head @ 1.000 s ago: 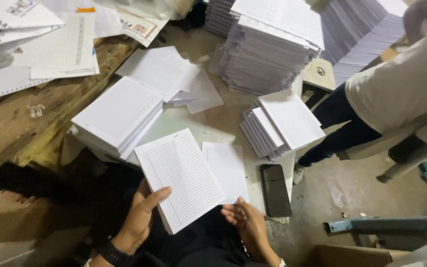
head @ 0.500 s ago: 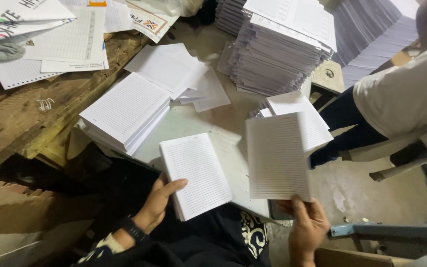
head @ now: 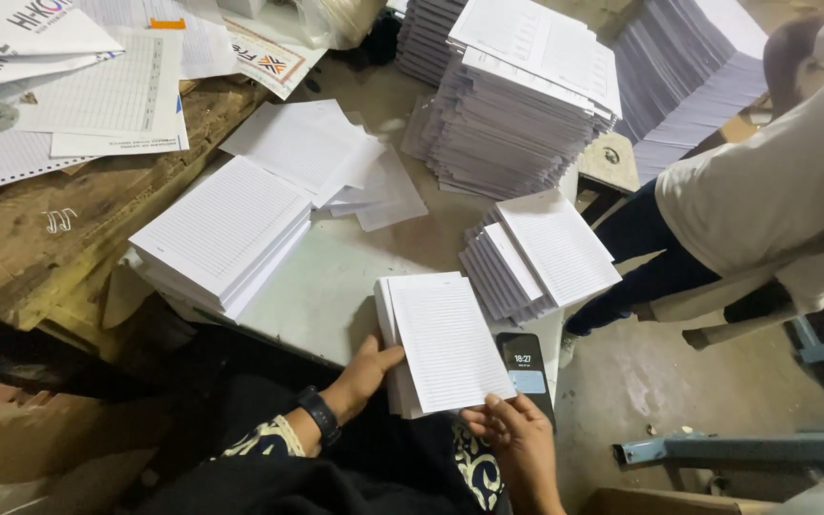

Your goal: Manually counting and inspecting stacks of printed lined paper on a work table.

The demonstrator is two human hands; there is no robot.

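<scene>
At six o'clock on the pale grey tabletop (head: 336,286) lies a small stack of white ruled paper sheets (head: 445,343), its near end hanging over the edge toward the person. The left hand (head: 360,377) presses the stack's left side, fingers curled loosely against it, while the right hand (head: 517,434) pinches the lower right corner of the top sheet between thumb and fingers. Squaring it well would, I judge, mean tapping both long edges together and keeping the corner grip light, so that no sheet creases. A black smartphone (head: 526,367) lies just beside it at four o'clock. A thick pile of ruled sheets (head: 221,234) sits at ten o'clock, a fanned bundle of folded sheets (head: 536,253) at two, tall stacks (head: 517,95) at twelve. A rough wooden bench (head: 78,229) adjoins the tabletop; another person in a white top (head: 765,191), possibly seated, is at three.
</scene>
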